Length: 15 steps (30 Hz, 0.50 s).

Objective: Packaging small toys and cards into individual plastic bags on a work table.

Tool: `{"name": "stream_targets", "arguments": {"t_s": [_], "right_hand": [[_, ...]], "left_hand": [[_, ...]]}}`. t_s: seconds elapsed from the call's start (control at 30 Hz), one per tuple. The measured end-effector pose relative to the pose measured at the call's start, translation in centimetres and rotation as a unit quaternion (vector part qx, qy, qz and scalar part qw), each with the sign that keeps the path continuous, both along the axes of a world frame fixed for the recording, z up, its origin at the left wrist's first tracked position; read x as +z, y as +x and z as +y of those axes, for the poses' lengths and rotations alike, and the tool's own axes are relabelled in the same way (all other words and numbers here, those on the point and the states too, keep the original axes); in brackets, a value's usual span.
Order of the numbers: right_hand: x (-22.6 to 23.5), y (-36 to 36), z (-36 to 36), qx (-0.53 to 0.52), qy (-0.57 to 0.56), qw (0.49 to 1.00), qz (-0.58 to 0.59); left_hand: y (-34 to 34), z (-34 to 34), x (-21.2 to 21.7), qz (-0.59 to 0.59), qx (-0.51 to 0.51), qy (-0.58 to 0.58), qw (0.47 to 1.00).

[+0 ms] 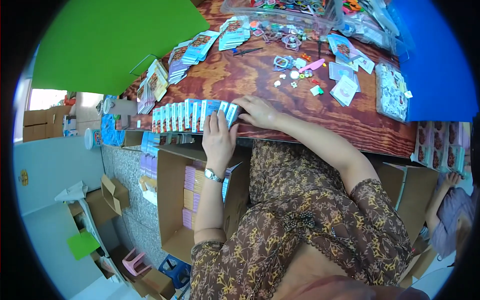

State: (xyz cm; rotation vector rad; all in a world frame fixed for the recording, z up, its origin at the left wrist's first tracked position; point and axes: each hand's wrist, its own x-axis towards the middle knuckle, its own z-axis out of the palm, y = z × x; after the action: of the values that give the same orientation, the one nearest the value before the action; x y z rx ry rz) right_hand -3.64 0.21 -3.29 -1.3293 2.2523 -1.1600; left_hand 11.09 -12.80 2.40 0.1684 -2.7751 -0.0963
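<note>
Near left, boxes [189, 115] are touched by an outstretched left hand [219, 139] and curled right hand [260, 114]; grip cannot be told. Presumably light, crushable, best held by their ends.

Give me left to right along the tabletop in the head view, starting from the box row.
Box row → right hand → pink piece → white card → clear packet. Left hand omitted: it overlaps the row.

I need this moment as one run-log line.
left hand: on row of blue-and-white boxes | right hand: at row's right end | surface: wooden table
</note>
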Motion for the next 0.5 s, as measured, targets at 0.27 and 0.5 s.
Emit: {"name": "stream_targets", "arguments": {"t_s": [0.27, 0.5], "right_hand": [[0.3, -1.3, -0.9, 0.068, -0.097, 0.993, -0.020], [0.6, -1.7, -4.3, 0.069, -0.027, 0.985, -0.158]], "left_hand": [[0.5, -0.4, -0.4, -0.016, 0.047, -0.127, 0.991], [1.9, -0.5, -2.2, -0.010, 0.078, -0.018, 0.997]]}}
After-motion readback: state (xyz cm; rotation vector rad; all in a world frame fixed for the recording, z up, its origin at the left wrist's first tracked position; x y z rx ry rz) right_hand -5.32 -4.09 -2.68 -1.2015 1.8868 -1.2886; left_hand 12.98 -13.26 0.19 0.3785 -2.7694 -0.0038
